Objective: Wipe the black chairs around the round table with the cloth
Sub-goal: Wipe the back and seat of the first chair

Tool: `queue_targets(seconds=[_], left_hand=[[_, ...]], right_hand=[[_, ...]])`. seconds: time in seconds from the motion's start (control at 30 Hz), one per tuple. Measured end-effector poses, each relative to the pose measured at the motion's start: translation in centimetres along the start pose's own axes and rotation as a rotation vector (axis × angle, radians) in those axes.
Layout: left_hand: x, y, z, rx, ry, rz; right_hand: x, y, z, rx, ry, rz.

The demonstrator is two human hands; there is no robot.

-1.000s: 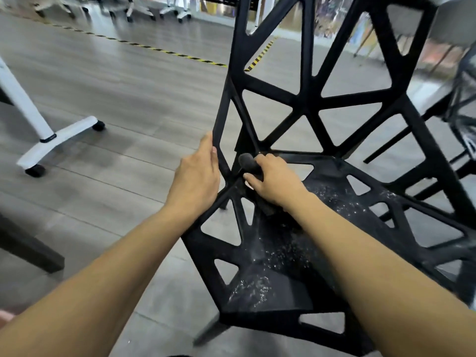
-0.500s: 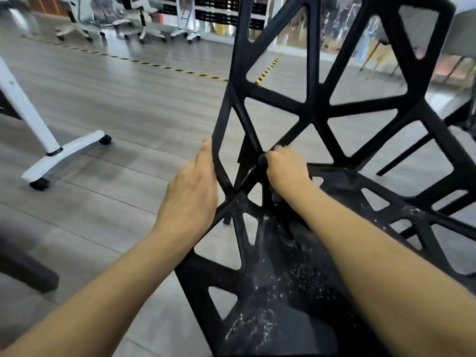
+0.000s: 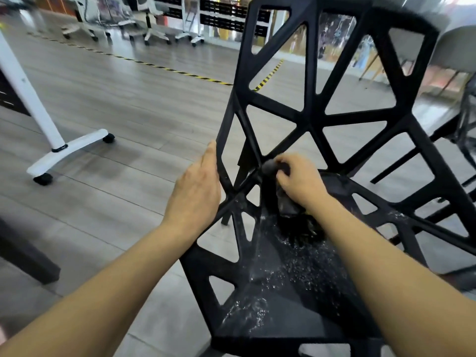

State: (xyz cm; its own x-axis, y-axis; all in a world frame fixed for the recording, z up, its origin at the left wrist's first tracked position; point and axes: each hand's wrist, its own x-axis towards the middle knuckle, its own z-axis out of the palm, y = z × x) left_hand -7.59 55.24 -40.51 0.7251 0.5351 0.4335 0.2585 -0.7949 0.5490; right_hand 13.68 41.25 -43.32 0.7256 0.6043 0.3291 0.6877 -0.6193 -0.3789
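L hand (image 3: 194, 191): yours, fingers straight, flat against black chair (image 3: 313, 119) side edge.
R hand (image 3: 300, 182): fist clenched round dark cloth (image 3: 273, 167), at backrest base.

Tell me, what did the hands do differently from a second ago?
The right hand, gripping the dark cloth, moved from the back corner of the seat up to where the backrest bars of the black chair meet. The left hand slid slightly up the chair's left edge. Nothing was let go: the right hand keeps hold of the cloth and the left stays flat against the frame. The seat still looks wet.
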Motion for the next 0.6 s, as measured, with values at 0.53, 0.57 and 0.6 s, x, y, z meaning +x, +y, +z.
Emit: queue_targets(seconds=[0.53, 0.57, 0.6], left_hand=[[0.1, 0.6, -1.1, -0.114, -0.054, -0.071], [0.2, 0.6, -1.2, -0.125, -0.069, -0.086], [0.3, 0.5, -1.3, -0.139, -0.089, -0.101]], right_hand=[[-8.6, -7.3, 3.0, 0.388, -0.045, -0.016], [-9.2, -7.6, 2.5, 0.384, -0.047, -0.021], [-9.7, -7.7, 2.1, 0.378, -0.057, -0.03]])
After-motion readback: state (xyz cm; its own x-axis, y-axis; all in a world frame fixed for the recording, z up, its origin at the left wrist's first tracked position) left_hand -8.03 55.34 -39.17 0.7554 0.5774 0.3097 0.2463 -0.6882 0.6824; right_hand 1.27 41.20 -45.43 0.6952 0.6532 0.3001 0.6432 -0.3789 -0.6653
